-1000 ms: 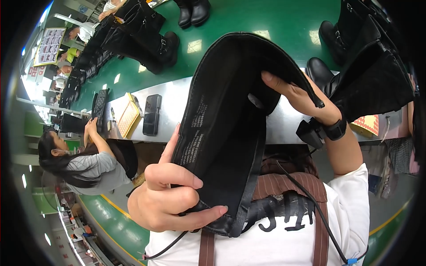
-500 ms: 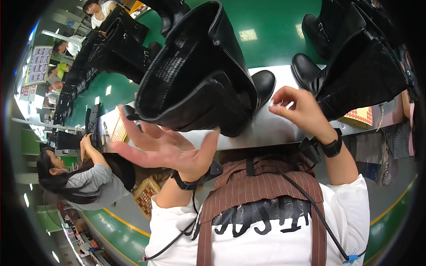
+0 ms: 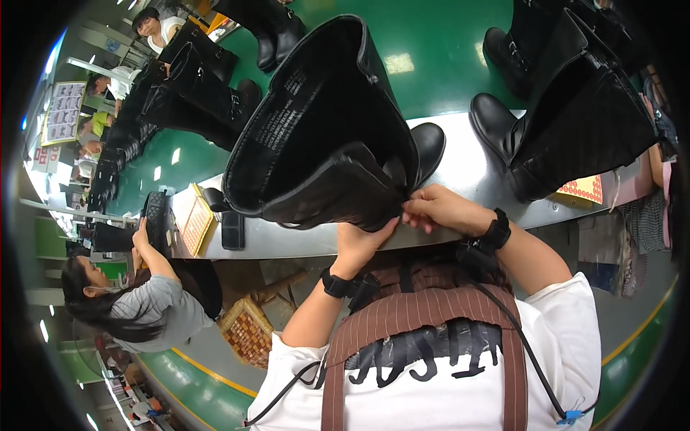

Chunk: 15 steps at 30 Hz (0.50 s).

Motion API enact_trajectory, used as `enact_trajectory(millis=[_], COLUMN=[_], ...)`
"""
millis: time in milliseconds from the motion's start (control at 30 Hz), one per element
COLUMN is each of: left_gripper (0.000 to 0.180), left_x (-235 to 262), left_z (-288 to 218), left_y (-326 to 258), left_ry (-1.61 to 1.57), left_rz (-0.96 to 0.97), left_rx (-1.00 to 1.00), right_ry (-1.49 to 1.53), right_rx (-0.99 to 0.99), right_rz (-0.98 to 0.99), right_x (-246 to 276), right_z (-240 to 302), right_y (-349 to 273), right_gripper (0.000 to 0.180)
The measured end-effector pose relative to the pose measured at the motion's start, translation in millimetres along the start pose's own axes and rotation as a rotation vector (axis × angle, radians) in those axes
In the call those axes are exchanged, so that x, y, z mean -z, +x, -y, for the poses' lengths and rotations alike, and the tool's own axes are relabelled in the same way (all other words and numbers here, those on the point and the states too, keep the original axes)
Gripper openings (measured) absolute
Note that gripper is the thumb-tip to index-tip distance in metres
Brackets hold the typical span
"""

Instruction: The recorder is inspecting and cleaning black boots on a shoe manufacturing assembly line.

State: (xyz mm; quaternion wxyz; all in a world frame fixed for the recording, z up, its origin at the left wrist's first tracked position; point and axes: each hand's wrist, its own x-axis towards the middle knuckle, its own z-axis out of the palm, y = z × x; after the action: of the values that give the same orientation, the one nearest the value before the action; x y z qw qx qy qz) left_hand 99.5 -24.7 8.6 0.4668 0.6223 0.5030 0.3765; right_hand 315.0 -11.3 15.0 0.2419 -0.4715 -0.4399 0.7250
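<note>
One black tall boot [image 3: 327, 133]: stood on the steel bench [image 3: 460, 169], mouth open; how far it was done up or left undone, we couldn't tell. Right hand [image 3: 447, 210]: pinching it low down. Left hand [image 3: 358, 246]: alongside, partly hidden; grip unreadable to us.

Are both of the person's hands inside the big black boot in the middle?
No, the left hand and the right hand are both outside the boot, low by its near side.
</note>
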Motion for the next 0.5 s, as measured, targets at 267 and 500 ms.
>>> enact_trajectory(millis=[267, 500], left_gripper=[0.037, 0.046], left_x=[0, -1], left_z=[-10, -1], left_y=[0, 10], left_ry=[-0.017, 0.075], left_rz=[-0.018, -0.003], left_rx=[-0.025, -0.108], right_ry=[0.135, 0.158], right_rx=[0.179, 0.493], right_rz=[-0.09, 0.034], right_x=[-27, -31], right_z=[27, 111], right_y=[-20, -71], right_gripper=[0.029, 0.032])
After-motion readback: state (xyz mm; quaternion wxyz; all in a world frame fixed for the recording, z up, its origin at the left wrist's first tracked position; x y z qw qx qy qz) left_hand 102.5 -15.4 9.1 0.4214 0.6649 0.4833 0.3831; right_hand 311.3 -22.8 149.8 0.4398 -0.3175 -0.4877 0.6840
